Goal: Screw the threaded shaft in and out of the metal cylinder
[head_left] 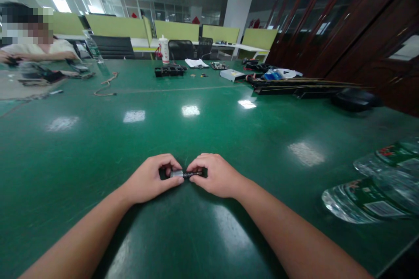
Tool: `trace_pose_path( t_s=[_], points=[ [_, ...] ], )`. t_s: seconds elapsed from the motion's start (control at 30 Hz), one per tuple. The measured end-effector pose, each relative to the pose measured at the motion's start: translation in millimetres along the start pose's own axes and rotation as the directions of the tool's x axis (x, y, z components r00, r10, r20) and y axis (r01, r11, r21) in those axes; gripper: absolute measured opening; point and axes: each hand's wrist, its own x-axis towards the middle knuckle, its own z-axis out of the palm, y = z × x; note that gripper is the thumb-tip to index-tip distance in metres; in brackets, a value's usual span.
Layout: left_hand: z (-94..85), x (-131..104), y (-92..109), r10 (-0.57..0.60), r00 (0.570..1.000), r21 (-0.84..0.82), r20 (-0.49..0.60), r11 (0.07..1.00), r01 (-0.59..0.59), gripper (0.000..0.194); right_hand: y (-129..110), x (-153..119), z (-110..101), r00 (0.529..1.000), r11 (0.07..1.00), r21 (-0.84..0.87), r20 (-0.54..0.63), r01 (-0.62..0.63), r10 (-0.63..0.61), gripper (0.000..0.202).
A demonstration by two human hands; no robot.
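Low over the near part of the green table (157,126), both hands meet at one small part. It is a silver cylinder with a dark ridged shaft (177,174), lying roughly level. My left hand (151,179) pinches the silver end between thumb and fingers. The thumb and fingertips of my right hand (218,176) close around the dark shaft at the other end. The fingertips hide some of the part, and its exact kind cannot be made out.
Two clear plastic bottles with green labels (366,198) lie at the right. Farther back are a black device (169,71), a silver box (232,74), long black rails (288,86) and a cord (106,85). Another person (36,48) sits at the far left beside assorted parts.
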Motion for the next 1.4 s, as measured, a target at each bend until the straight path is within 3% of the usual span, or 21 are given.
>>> trace_pose_path(
  t_s=[0.57,1.4],
  points=[
    [1.7,1.5,-0.6,-0.034,0.999,0.04,-0.014,0.999,0.034,0.021,-1.0,-0.2,1.4,0.999,0.998,-0.049,0.031,0.03,-0.029,0.018],
    [1.6,0.1,-0.9,0.006,1.0,0.04,0.006,0.999,-0.006,0.02,-0.3,-0.2,-0.6,0.998,0.997,-0.052,0.034,0.053,-0.051,0.014]
  ],
)
